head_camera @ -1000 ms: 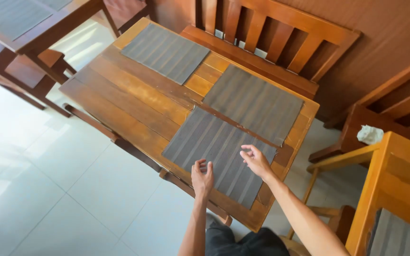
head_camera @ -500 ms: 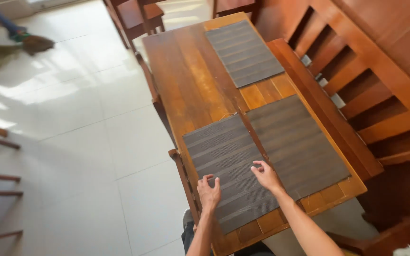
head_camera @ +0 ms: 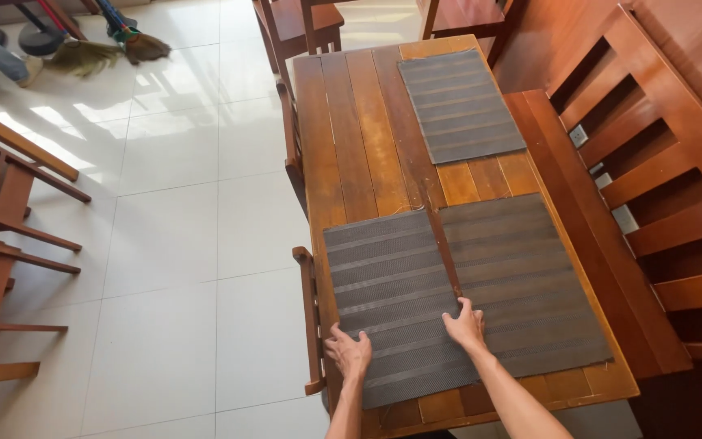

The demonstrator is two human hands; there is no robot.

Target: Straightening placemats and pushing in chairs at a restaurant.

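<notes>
Resting hands: left hand (head_camera: 349, 354) and right hand (head_camera: 465, 325), both flat, fingers apart, gripping nothing
Under them: grey striped placemat (head_camera: 396, 301), lower centre of wooden table (head_camera: 359, 146)

No packages, labels, signs or screens in view.

Nothing of these kinds stands on the wooden table, the tiled floor or the bench and chairs around it.
</notes>
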